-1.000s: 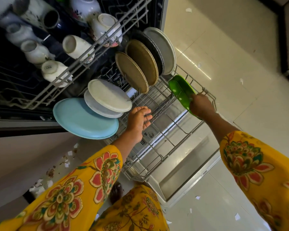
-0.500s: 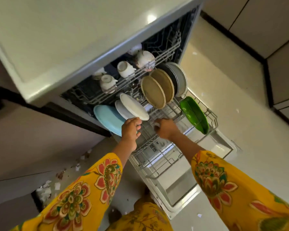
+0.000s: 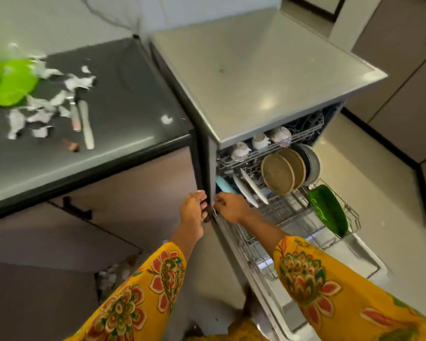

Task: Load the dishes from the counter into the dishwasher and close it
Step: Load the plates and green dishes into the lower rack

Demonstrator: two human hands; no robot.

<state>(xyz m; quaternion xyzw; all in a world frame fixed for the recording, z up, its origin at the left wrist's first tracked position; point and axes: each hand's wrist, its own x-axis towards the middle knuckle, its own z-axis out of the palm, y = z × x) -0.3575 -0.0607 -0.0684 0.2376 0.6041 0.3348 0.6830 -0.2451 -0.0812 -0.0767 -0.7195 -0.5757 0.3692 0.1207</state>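
Dark counter (image 3: 133, 94): green plates (image 3: 9, 81) (blurred), paper scraps (image 3: 76, 82), two utensils (image 3: 81, 119) side by side.

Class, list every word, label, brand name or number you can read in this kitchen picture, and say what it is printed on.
None can be read.
Dishwasher: no brand or label shows.
Paper scraps on the counter: too blurred to tell.

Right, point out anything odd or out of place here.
Torn white scraps litter the dark counter around the green plates and cutlery, and more lie on the floor below. They look like debris, not dishes. The racked dishes look orderly.
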